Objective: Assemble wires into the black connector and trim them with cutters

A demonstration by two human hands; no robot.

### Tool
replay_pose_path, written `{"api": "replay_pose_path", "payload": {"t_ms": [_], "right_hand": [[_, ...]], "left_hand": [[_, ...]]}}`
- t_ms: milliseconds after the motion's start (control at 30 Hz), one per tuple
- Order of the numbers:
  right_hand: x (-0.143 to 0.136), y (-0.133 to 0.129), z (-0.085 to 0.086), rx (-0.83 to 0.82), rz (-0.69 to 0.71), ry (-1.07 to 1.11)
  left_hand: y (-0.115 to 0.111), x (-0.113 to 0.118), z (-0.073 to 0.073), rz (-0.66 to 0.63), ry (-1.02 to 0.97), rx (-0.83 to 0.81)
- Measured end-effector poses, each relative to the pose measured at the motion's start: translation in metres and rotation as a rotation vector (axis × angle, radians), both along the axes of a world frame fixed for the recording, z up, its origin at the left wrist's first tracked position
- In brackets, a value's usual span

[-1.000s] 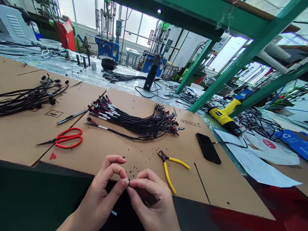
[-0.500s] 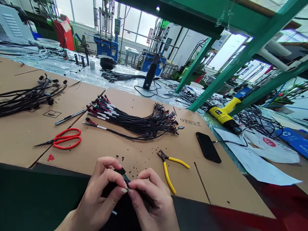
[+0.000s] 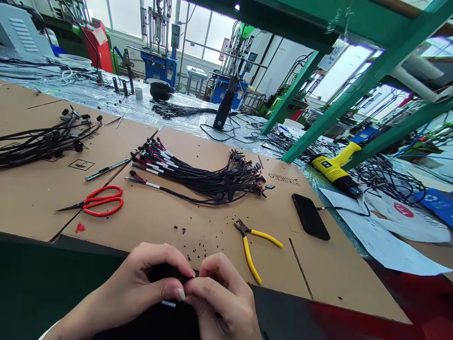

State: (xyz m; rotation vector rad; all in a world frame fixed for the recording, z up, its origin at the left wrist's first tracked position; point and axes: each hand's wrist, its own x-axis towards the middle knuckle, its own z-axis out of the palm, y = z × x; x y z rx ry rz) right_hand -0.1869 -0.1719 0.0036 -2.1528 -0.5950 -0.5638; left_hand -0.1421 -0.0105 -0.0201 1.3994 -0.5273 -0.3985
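My left hand [image 3: 148,278] and my right hand [image 3: 226,297] meet at the near edge of the cardboard. Their fingertips are pinched together on a wired cable, which the fingers now mostly hide. A white label [image 3: 169,303] shows below my left thumb against the dark background. Just beyond the hands lie small black scraps [image 3: 194,250]. Yellow-handled cutting pliers [image 3: 249,245] rest to the right of my right hand, their handles spread. Farther left are red-handled scissors [image 3: 102,202].
A bundle of black cables [image 3: 201,182] with white labels lies across the cardboard [image 3: 148,217]. Another bundle [image 3: 46,141] is at far left, near a utility knife [image 3: 107,169]. To the right are a phone [image 3: 310,216], a yellow heat gun [image 3: 334,170] and green frame posts [image 3: 318,113].
My left hand has turned and lowered, its fingers folding over the black connector and thin wires that showed before. My right hand stays pinched beside it. The view has shifted slightly.
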Motion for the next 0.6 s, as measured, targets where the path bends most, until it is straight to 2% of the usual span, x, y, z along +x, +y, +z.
{"api": "replay_pose_path", "payload": {"t_ms": [133, 267, 367, 467, 600], "right_hand": [[0.000, 0.003, -0.005, 0.072, -0.016, -0.006], [-0.001, 0.016, -0.011, 0.170, -0.062, -0.110], [-0.004, 0.026, -0.013, 0.279, -0.122, -0.208], [-0.004, 0.023, -0.011, 0.274, -0.106, -0.072], [-0.001, 0.007, -0.009, 0.200, -0.002, 0.058]], "left_hand": [[-0.006, -0.005, -0.007, 0.029, -0.143, -0.143], [-0.010, -0.014, -0.013, 0.113, -0.113, -0.225], [-0.011, -0.020, -0.012, 0.152, -0.020, -0.187], [-0.011, -0.020, -0.006, 0.197, 0.031, -0.121], [-0.008, -0.013, 0.000, 0.431, -0.025, -0.041]]}}
